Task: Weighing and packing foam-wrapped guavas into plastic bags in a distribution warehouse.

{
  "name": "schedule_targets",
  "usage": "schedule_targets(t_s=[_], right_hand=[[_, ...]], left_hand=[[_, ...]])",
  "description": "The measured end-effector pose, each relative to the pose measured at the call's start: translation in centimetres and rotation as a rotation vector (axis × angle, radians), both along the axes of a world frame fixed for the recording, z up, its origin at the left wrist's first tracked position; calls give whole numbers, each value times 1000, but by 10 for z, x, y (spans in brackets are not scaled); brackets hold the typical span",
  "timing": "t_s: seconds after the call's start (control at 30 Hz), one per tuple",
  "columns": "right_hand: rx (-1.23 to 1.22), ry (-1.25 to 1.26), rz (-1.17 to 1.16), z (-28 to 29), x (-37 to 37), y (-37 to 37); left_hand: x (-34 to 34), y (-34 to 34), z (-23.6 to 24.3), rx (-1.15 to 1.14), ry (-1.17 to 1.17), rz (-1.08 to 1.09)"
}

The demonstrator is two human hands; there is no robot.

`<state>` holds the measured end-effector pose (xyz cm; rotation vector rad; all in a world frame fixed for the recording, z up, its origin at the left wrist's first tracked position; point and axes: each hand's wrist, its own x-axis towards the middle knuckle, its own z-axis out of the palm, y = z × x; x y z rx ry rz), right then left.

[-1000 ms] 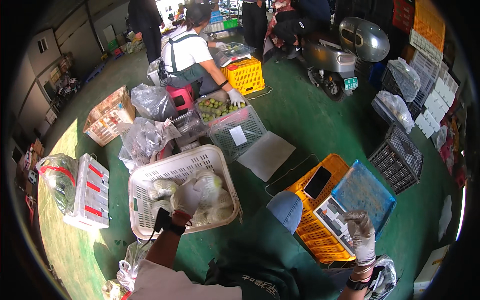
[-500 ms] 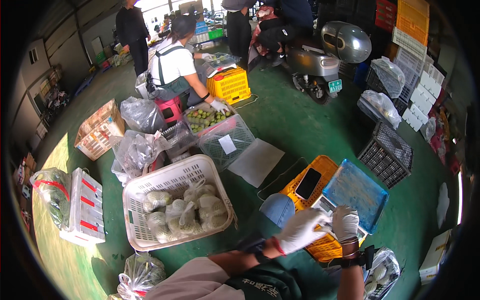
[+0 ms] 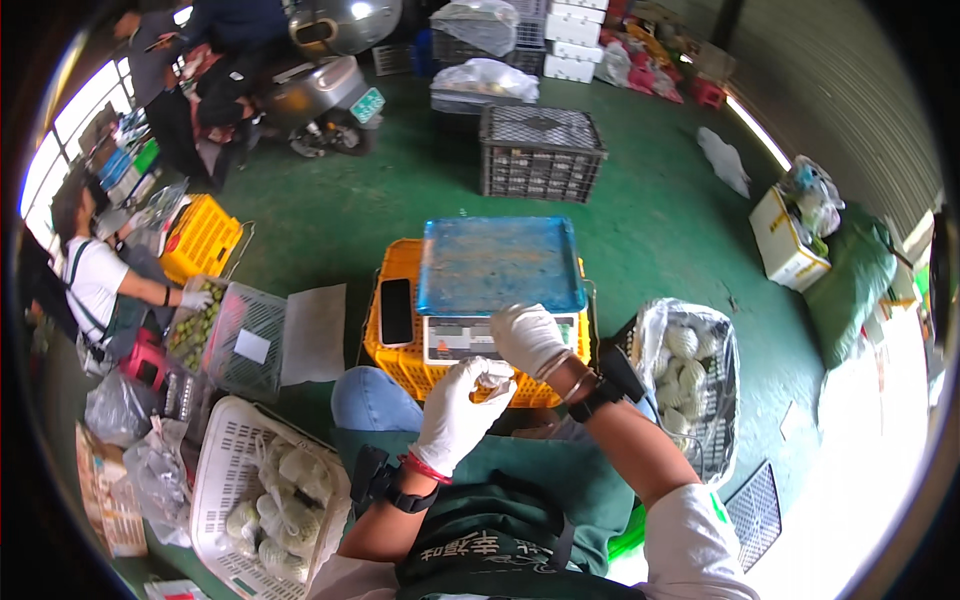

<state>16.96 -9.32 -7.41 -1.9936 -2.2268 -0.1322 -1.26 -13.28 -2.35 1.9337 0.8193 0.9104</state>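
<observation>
Both hands wear white gloves and meet in front of my chest. My left hand (image 3: 458, 412) is raised with its fingers bent, the tips touching my right hand (image 3: 528, 337). My right hand curls down over the front panel of a weighing scale (image 3: 500, 265) with a blue platform. Whether either hand pinches something small is hidden by the fingers. The scale stands on an orange crate (image 3: 395, 358), and a black phone (image 3: 396, 312) lies on the crate beside it. I wear a black watch on each wrist.
A white basket (image 3: 222, 455) of bagged green fruit is at lower left. A plastic-lined black crate (image 3: 690, 380) of netted pale fruit is at right. A seated person (image 3: 95, 285) sorts green fruit at far left. A scooter (image 3: 320, 100) and a black crate (image 3: 540, 150) stand behind.
The view has swung right, bringing the scale to the middle. My left hand left the white basket and crossed over to meet my right hand at the scale's front.
</observation>
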Motion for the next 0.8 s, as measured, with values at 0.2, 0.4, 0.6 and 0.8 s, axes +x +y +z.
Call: schedule_targets(t_s=[0.2,0.4,0.6,0.8], right_hand=[[-29,442,-266,3,12,2],[121,1937,-274,-1,26,14],[243,2359,-459,1,30,16],[322,2400,-550,4,27,16]], left_hand=[[27,-39,-1,73,2,-60],[38,-51,-26,83,-26,-72],[42,-57,-27,-62,-85,-108],[42,-56,-45,-55,-75,-139]])
